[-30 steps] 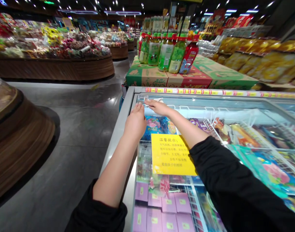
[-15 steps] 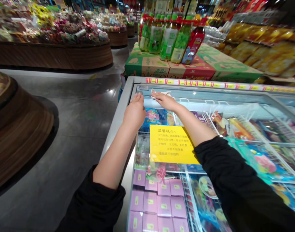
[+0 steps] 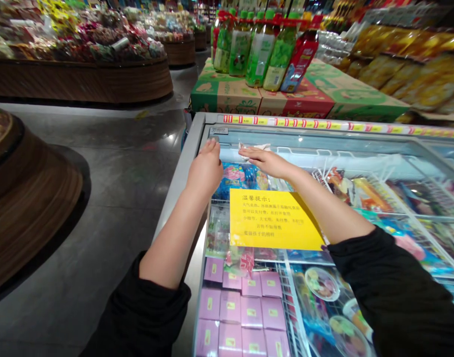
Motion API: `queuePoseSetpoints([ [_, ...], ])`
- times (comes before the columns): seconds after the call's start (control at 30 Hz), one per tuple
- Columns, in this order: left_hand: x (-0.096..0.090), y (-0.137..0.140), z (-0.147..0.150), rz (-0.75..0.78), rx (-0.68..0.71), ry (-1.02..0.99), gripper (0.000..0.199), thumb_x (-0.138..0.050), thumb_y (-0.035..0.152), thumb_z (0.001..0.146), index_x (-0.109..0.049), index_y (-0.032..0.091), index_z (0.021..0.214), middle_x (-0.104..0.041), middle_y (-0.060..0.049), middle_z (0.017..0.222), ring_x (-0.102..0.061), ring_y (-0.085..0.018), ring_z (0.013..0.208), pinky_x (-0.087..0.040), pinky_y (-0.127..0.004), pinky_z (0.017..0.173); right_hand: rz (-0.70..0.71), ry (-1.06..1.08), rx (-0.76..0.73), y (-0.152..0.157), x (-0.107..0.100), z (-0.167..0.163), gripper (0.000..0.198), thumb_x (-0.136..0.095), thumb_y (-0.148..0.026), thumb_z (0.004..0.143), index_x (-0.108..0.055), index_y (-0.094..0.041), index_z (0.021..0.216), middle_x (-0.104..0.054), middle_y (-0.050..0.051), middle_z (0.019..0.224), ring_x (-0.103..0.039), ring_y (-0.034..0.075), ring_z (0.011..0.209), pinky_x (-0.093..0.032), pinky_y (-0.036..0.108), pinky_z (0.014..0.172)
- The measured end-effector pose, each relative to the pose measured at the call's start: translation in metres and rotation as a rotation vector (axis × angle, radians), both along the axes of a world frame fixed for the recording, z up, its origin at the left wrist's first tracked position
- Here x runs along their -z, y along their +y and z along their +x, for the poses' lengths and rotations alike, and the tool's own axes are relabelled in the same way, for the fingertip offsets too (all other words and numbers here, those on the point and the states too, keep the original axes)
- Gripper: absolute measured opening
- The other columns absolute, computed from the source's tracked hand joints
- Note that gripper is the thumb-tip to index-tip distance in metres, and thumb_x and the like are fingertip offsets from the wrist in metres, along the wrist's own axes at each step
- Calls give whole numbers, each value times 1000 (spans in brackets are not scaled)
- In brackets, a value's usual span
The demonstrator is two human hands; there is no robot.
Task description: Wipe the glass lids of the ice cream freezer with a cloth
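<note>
My right hand (image 3: pixel 267 161) lies low over the glass lid (image 3: pixel 304 181) of a chest freezer, its fingers pressing a crumpled white cloth (image 3: pixel 264 147) near the far left corner. The cloth is partly covered by the hand. My left hand (image 3: pixel 206 168) is at the lid's left edge, with its fingers curled together near the far corner; what they grip is hidden. Between my forearms a yellow notice (image 3: pixel 271 218) with printed characters is on the glass. Beneath the glass are pink boxes (image 3: pixel 230 310), blue packets (image 3: pixel 232 176) and plastic cups (image 3: pixel 321 283).
Behind the freezer's price-label strip (image 3: pixel 304 123), green drink bottles (image 3: pixel 260 57) stand on printed cartons (image 3: pixel 227 96). A curved wooden display stand (image 3: pixel 36 198) is at the left, across the grey floor (image 3: pixel 126 198). Yellow packages (image 3: pixel 416 74) are stacked at the back right.
My right hand and the white cloth have shifted slightly right and nearer, with the forearm swinging right. My left hand stays at the lid's left edge. The view has tilted slightly.
</note>
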State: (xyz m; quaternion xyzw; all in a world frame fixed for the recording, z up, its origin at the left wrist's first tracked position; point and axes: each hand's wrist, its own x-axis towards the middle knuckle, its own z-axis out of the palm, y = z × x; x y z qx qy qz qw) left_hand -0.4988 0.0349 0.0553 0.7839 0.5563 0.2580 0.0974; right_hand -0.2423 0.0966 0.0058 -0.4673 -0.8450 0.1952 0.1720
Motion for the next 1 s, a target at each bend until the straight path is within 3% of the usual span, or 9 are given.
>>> queuePoseSetpoints([
  [0.2, -2, -1, 1, -13, -3, 29, 63, -45, -4, 94, -57, 9, 155, -51, -17, 166, -42, -28, 159, -37, -41, 132, 74, -24, 105, 34, 13, -39, 54, -51, -19, 106, -59, -33, 157, -51, -6, 167, -35, 27, 162, -23, 55, 137],
  [0.33, 0, 1, -1, -2, 14, -1, 63, -46, -3, 95, -58, 13, 154, -54, -15, 165, -44, -28, 158, -38, -42, 131, 58, -35, -10, 13, 9, -58, 57, -50, -18, 105, -57, -37, 158, -47, -9, 169, -35, 25, 162, -24, 53, 137],
  [0.53, -2, -2, 0, -17, 5, 4, 62, -45, -4, 95, -57, 9, 155, -51, -18, 166, -43, -28, 159, -37, -42, 132, 3, -19, -114, -38, -2, -17, 55, -49, -23, 107, -56, -42, 157, -49, -12, 167, -37, 23, 161, -26, 53, 137],
  [0.67, -6, -5, 2, -21, -7, 24, 63, -45, -4, 95, -57, 9, 155, -51, -17, 166, -43, -28, 159, -37, -41, 132, 27, -25, -25, -30, -4, 3, 53, -49, -24, 106, -58, -38, 157, -50, -7, 166, -38, 25, 161, -28, 57, 135],
  [0.87, -8, -4, 1, -30, -12, 60, 59, -46, -4, 96, -58, 4, 152, -50, -21, 165, -42, -29, 159, -36, -40, 132, 73, -35, 47, -1, 3, -45, 56, -50, -16, 104, -59, -31, 157, -50, -1, 167, -37, 25, 161, -28, 54, 135],
  [1.0, -4, -1, -2, -6, 7, 40, 55, -46, -2, 97, -61, 6, 149, -51, -20, 164, -43, -30, 158, -37, -44, 131, 82, -40, -53, -20, 4, -66, 57, -51, -15, 104, -58, -30, 158, -49, 0, 167, -38, 24, 161, -28, 52, 135],
])
